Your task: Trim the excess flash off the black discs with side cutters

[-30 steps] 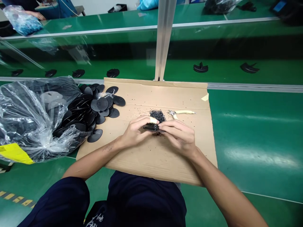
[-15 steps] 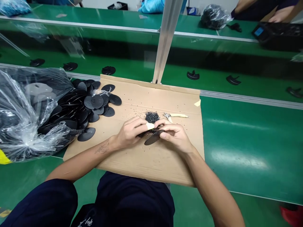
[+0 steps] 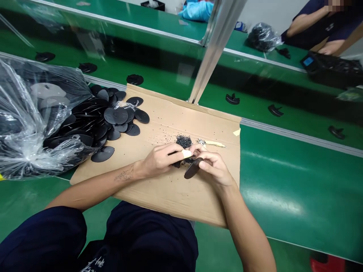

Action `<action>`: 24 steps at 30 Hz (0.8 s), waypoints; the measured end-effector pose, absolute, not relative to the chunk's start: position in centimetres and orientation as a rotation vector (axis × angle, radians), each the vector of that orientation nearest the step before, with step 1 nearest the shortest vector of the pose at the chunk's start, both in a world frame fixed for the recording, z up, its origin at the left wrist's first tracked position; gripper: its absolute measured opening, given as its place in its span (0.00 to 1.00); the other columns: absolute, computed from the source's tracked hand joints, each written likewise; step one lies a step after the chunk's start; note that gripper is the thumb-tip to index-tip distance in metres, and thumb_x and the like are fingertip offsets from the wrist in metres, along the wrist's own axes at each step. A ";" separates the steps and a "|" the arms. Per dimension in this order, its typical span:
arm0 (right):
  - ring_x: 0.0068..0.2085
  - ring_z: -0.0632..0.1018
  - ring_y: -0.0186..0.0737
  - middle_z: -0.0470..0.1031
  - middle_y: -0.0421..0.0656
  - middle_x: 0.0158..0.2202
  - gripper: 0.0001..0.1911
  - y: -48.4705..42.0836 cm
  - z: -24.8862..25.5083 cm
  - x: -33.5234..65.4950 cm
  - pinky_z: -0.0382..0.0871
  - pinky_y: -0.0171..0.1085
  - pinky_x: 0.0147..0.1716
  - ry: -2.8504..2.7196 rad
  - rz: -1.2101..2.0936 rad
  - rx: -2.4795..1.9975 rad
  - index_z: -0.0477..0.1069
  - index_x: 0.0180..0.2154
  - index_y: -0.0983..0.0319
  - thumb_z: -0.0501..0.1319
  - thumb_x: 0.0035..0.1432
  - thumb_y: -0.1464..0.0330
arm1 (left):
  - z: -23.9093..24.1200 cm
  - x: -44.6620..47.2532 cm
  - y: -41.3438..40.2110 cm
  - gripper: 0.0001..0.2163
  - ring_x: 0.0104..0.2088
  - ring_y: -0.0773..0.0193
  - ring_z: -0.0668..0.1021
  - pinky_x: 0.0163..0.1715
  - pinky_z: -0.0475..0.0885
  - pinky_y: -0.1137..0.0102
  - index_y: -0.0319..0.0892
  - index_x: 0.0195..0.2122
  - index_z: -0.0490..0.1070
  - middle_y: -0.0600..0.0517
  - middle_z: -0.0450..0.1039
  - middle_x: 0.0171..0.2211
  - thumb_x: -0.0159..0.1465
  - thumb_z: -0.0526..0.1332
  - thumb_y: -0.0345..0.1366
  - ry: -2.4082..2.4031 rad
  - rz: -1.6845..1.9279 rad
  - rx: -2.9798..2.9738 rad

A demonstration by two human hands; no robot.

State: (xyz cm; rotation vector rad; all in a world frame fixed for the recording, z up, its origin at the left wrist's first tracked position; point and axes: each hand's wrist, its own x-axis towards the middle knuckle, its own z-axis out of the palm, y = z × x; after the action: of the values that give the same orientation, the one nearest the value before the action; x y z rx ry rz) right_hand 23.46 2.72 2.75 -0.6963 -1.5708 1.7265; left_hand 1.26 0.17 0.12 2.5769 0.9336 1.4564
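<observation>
My right hand [image 3: 217, 168] pinches a black plastic disc [image 3: 193, 169] between thumb and fingers, tilted on its edge above the cardboard [image 3: 159, 189]. My left hand [image 3: 163, 160] is closed beside it, with yellow tape [image 3: 186, 153] round one finger. Its fingertips meet those of my right hand. Something dark shows under the left fingers, but they hide most of it. Just beyond both hands lies a heap of small black bits [image 3: 184, 141]. Side cutters [image 3: 214, 144] with pale yellow handles rest to the right of that heap.
Many black discs [image 3: 120, 115] spill from a clear plastic bag [image 3: 31, 136] on the left. A metal post [image 3: 210, 60] rises behind the cardboard. Black parts [image 3: 232, 99] lie along the green surface beyond. Across from me, a person's arm [image 3: 304, 24] is near a black crate [image 3: 334, 70].
The disc in my right hand has turned to a steeper tilt. Both hands stay together over the cardboard. The whole view has tilted slightly, and the person opposite has raised an arm.
</observation>
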 end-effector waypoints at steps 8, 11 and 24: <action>0.50 0.76 0.49 0.71 0.46 0.44 0.22 3.3 2.5 23.7 0.67 0.52 0.59 -1.573 1.667 -0.725 0.71 0.26 0.59 0.68 0.55 0.49 | 1.7 1.7 0.9 0.14 0.38 0.65 0.81 0.37 0.79 0.71 0.41 0.53 0.71 0.49 0.79 0.40 0.70 0.54 0.23 0.998 1.476 2.778; 0.53 0.74 0.50 0.70 0.46 0.43 0.22 3.6 3.1 24.2 0.66 0.54 0.60 -1.671 1.523 -0.726 0.70 0.26 0.59 0.68 0.55 0.48 | 2.4 1.6 1.0 0.14 0.39 0.65 0.81 0.36 0.78 0.72 0.42 0.53 0.72 0.48 0.78 0.42 0.70 0.54 0.24 0.980 1.378 2.670; 0.49 0.74 0.47 0.66 0.46 0.41 0.23 3.7 5.7 22.6 0.70 0.52 0.54 -1.894 1.541 -0.582 0.74 0.22 0.60 0.69 0.55 0.49 | 5.4 -1.4 1.5 0.09 0.35 0.66 0.81 0.37 0.79 0.72 0.41 0.45 0.72 0.49 0.80 0.39 0.72 0.54 0.26 0.694 1.483 3.033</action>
State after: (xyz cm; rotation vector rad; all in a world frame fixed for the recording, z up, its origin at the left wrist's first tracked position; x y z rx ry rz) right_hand 22.61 3.73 5.69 -0.5822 -1.8944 1.5407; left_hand -1.43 1.54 5.41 3.0334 0.6939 1.4829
